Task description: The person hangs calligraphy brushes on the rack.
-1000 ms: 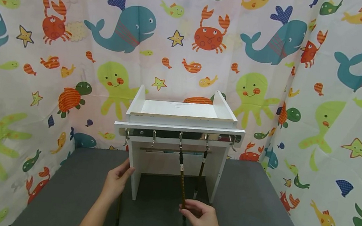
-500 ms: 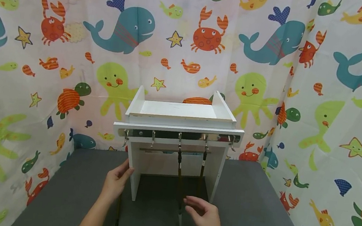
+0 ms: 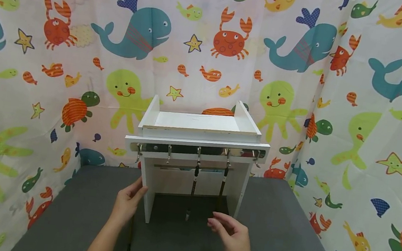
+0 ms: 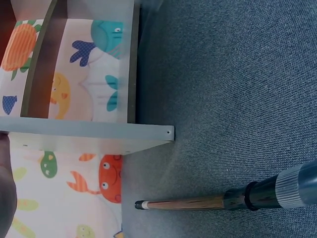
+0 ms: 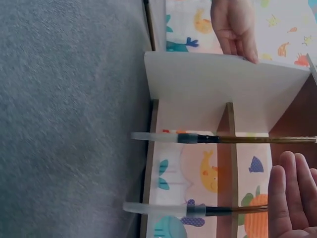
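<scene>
A white wooden shelf stands on the grey surface, a row of metal hooks along its front. Two calligraphy brushes, the middle brush and the right brush, hang tip-down from the hooks; their pale tips show in the right wrist view. My left hand pinches the front edge of the shelf's left side panel, thumb in front. My right hand holds nothing, fingers extended near the right brush, whose lower end it partly covers in the right wrist view.
Another brush lies left of the shelf, partly hidden by my left wrist in the head view. Grey cloth covers the table. A curtain printed with sea animals surrounds the back and sides.
My right hand has let go of the middle brush and moved slightly right and up. The brush has swung back under the shelf. My left hand stays on the panel.
</scene>
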